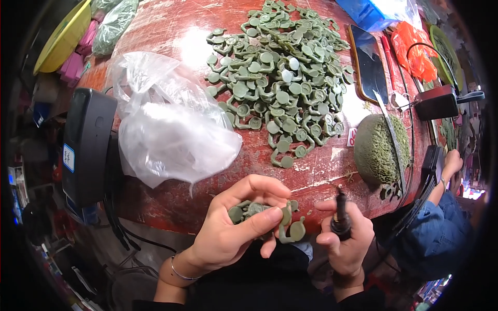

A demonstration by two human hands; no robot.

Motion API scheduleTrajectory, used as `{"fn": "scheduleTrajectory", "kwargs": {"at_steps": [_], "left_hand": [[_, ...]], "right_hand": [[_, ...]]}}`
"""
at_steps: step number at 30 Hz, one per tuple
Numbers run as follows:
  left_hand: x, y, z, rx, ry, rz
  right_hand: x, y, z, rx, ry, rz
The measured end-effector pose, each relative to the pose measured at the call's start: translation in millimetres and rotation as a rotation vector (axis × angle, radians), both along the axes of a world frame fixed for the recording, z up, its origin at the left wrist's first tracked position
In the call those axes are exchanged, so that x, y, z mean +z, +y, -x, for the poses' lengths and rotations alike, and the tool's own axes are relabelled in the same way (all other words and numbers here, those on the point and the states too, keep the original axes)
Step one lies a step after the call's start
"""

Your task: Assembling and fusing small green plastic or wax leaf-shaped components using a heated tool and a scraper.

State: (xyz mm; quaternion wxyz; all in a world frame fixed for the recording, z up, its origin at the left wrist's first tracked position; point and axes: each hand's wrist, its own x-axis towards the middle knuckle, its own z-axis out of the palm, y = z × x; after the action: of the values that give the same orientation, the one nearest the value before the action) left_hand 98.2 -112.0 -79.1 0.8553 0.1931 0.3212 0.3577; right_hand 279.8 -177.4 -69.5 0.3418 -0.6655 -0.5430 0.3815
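Observation:
My left hand (220, 238) is curled around several small green moulded pieces (297, 231), each with flat round discs joined by a bent stem. One piece sticks out between the thumb and fingers. My right hand (355, 243) grips a pen-like tool with a black handle (341, 220), its thin tip pointing away from me. The tool stands apart from the pieces. Beyond both hands, a large heap of matching green pieces (290, 83) covers the middle of the worn red table (321, 181). Some fingers of my left hand are hidden behind the pieces.
Left of the heap lies a clear plastic bag (176, 129), beside a black box-shaped device (88, 147). At right are a tub of green crumbs (381, 147) with a metal strip (390, 122) across it, a phone (369, 67) and cables. Another person's hand (453, 161) is at far right.

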Motion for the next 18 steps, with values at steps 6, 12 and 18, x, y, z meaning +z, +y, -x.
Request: {"fn": "scheduleTrajectory", "kwargs": {"at_steps": [6,12,18], "left_hand": [[-3.8,-0.5,10.8,0.043,0.015,0.048],[-2.5,1.0,12.7,0.055,0.007,0.124],[-5.0,2.1,13.5,0.052,-0.018,0.156]], "right_hand": [[-11.5,-9.1,-5.1,0.038,-0.135,-0.118],[-21.4,-8.7,-8.7,0.124,-0.25,-0.217],[-18.7,-3.9,-11.4,0.222,-0.285,-0.224]]}}
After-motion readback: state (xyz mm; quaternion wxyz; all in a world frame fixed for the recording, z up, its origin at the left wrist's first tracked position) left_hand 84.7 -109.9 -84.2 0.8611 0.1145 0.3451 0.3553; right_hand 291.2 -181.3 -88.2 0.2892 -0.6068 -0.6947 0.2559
